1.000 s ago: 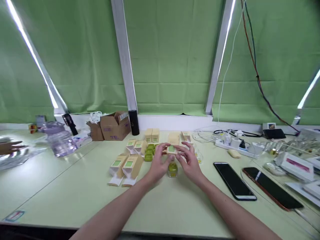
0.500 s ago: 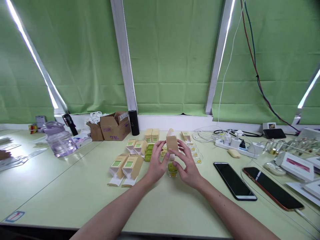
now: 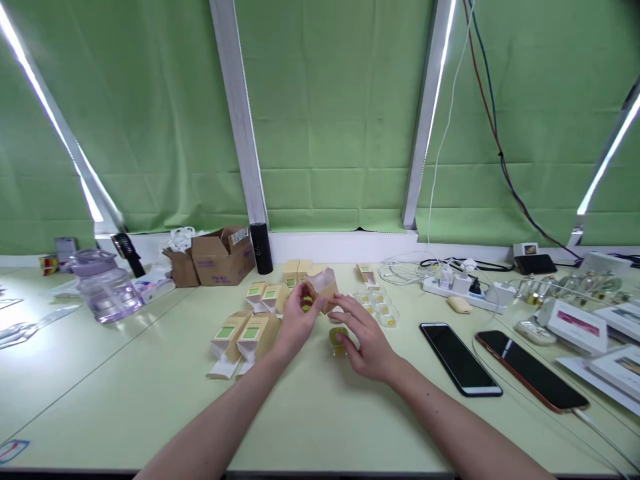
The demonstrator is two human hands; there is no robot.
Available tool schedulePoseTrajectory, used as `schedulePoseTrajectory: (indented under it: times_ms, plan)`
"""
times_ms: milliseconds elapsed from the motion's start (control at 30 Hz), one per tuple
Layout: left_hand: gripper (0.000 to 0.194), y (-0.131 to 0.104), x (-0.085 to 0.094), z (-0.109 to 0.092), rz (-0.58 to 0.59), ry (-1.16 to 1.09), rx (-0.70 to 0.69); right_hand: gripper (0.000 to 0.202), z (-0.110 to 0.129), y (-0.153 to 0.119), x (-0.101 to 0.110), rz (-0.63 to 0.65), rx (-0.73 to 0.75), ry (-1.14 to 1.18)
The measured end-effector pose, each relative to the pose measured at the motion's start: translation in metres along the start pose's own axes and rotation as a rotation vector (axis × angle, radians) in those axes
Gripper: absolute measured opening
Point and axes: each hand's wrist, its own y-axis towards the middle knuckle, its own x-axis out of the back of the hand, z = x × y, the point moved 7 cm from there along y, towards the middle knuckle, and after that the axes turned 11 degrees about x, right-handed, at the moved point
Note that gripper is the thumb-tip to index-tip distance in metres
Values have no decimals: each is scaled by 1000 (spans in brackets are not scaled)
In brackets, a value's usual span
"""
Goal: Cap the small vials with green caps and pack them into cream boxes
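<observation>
My left hand (image 3: 296,321) is closed on a small kraft-paper box (image 3: 325,287), tilted with its pale inner flap showing. My right hand (image 3: 367,340) has its fingers stretched toward the lower edge of that box, and its thumb sits low beside a small green-topped clear jar (image 3: 339,338) on the table. Whether the thumb presses on the jar I cannot tell. Left of my hands stand several kraft boxes (image 3: 259,333) with green labels and open flaps. Behind my right hand lies a clear tray (image 3: 389,313) of cups with yellow spots.
Two phones (image 3: 460,360) lie to the right, near a power strip (image 3: 470,291) with plugs and cables. A purple-lidded water jug (image 3: 107,287), a brown carton (image 3: 223,257) and a black cylinder (image 3: 261,249) stand at the back left. White boxes (image 3: 573,325) sit far right.
The kraft box has turned and tilted to the left in my left hand, its pale inside now showing. My right-hand fingers have slid to its lower edge. The view has shifted slightly.
</observation>
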Motion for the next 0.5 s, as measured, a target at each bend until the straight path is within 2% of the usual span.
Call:
schedulePoseTrajectory:
  times_ms: [67, 267, 367, 500]
  plan:
    - [46, 6, 5, 0, 5, -22, 25, 40, -4, -1, -2, 47, -45, -36]
    - [53, 23, 15, -12, 63, 6, 40, 27, -21, -7, -13, 345, -240, -139]
    - [54, 23, 17, -10, 154, 59, 70, 22, -29, -10, -13, 416, -313, -164]
    - [49, 12, 20, 5, 287, 135, 109, 17, -39, -11, -9, 457, -367, -223]
